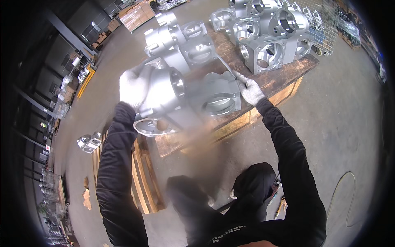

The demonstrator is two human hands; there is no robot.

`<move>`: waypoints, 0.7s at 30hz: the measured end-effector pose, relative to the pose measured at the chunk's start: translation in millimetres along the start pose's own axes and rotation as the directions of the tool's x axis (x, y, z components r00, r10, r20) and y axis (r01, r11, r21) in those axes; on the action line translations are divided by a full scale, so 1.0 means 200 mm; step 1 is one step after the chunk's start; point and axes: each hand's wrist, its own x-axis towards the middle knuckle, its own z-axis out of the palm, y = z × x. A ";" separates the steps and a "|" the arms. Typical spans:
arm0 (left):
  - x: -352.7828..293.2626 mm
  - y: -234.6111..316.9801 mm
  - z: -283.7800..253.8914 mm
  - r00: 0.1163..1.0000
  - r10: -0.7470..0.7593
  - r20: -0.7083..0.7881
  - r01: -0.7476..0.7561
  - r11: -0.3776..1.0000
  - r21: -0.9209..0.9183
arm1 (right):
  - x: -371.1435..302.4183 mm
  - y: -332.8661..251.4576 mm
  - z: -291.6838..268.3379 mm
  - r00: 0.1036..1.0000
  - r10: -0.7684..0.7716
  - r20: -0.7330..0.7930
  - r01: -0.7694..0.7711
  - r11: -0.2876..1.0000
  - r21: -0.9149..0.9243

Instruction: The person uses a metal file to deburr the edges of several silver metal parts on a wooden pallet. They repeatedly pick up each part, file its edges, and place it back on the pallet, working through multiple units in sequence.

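Note:
My left hand (pixel 133 87), in a white glove, grips the far left side of a large silver metal casting (pixel 160 92) with round bores. Its fingertips blend into the pale metal. My right hand (pixel 249 89), gloved in light grey, is closed round a thin, straight metal tool (pixel 224 64), whose exact kind I cannot make out. The tool slants up and left over the wooden bench top, near the casting's flanged right part (pixel 222 96). Close behind stands another silver casting (pixel 173 43). A blur hides part of the casting's near side.
More castings (pixel 267 35) crowd the far right of the wooden bench (pixel 284 76). A slatted pallet (pixel 144 177) lies near my left forearm, with a small metal part (pixel 89 142) beyond it. A wire cage (pixel 325 29) stands behind. A thin hose (pixel 343 177) curls on the floor at right.

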 end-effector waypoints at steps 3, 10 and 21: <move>-0.02 0.00 0.00 1.000 0.005 -0.025 -0.005 1.000 0.001 | -0.11 -0.01 -0.05 1.000 -0.024 0.018 0.026 0.996 -0.085; -0.17 0.06 -0.03 0.987 0.126 -0.101 -0.119 0.990 0.072 | 0.14 -0.17 -0.08 0.949 0.259 0.181 -0.285 0.950 0.132; -0.70 0.11 -0.03 0.830 0.501 -0.246 -0.448 0.861 0.241 | 0.15 -0.86 -0.35 0.753 0.579 0.313 -0.342 0.751 -0.565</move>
